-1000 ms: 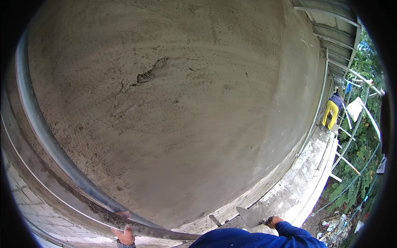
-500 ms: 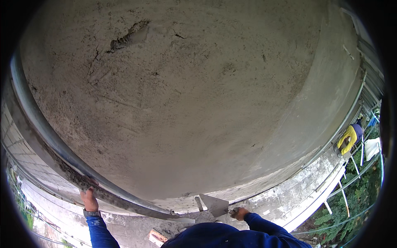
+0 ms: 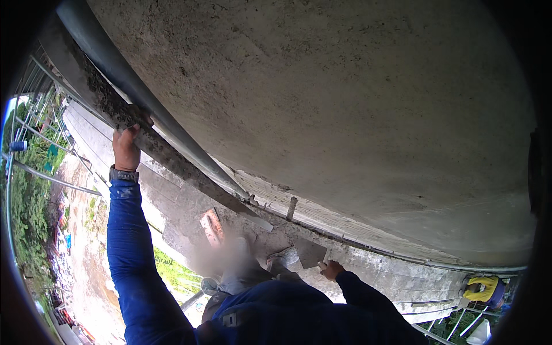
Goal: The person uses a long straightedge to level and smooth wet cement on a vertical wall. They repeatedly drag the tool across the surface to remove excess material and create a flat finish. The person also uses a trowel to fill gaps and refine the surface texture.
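- Gripping the mortar-caked straightedge (image 3: 178, 164), the left hand (image 3: 126, 150) pinches it between thumb and fingers, fingertips partly hidden behind
- Straightedge: slanting beside the grey pipe (image 3: 109, 57), near the mortar-faced wall (image 3: 356, 115); whether it touches the wall cannot be told
- Right hand (image 3: 331, 270): fingers curled together about the handle of the mason's trowel (image 3: 311, 253); thumb position unclear
- Sound handling, as judged: a firm, level left grip against twisting, the trowel blade clear of the straightedge's lower end
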`<move>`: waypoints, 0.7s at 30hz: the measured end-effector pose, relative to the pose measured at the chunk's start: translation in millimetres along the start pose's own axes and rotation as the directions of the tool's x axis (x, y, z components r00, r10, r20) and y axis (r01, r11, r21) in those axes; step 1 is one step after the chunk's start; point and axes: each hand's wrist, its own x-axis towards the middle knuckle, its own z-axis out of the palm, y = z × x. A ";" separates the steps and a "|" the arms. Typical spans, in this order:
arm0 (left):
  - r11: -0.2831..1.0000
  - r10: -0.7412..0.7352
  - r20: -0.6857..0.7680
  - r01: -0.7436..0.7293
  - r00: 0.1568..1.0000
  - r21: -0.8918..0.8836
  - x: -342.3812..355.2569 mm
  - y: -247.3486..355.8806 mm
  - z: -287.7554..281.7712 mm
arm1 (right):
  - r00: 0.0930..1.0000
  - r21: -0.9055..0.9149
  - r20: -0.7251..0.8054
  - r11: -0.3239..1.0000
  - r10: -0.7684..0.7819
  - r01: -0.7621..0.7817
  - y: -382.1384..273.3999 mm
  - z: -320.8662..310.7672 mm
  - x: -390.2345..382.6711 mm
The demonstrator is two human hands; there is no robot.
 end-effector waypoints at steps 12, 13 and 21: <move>0.885 0.123 0.186 -0.022 0.975 -0.466 0.7 1.6 -3.2 | 0.951 -0.031 0.304 0.998 -0.047 0.059 -126.8 82.6 130.7; 0.896 0.110 0.208 -0.006 0.972 -0.443 -0.6 -0.5 -6.5 | 0.949 -0.022 0.308 0.997 -0.068 0.079 -141.5 95.5 143.1; 0.819 -0.032 0.373 0.238 0.927 -0.522 2.5 23.0 -25.8 | 0.922 -0.108 0.320 0.958 -0.218 0.264 -206.3 238.7 271.0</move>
